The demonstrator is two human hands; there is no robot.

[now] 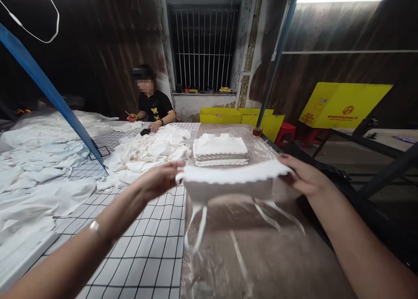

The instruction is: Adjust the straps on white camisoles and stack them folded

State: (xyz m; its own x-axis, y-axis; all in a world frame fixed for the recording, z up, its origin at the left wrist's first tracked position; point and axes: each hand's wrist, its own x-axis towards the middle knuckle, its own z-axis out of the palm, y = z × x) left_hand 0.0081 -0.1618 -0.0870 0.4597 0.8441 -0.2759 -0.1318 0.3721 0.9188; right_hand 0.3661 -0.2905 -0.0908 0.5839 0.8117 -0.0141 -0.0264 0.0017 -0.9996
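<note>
A white camisole (228, 183) is stretched between my two hands above the table. Its wavy edge faces me, and thin straps hang below it, blurred by motion. My left hand (166, 175) pinches the left corner; my right hand (300, 174) grips the right corner, thumb on top. Just beyond it lies a neat stack of folded white garments (220, 148) with wavy edges. To the stack's left is a loose heap of white garments (153, 148).
Clear plastic sheeting (261, 264) covers the brown table part; a black-and-white checked cloth (146, 251) covers the left. More white garments (39, 159) lie far left. A blue post (52, 90) slants there. Another person (156, 103) sits across. Yellow bags (218, 115) stand behind.
</note>
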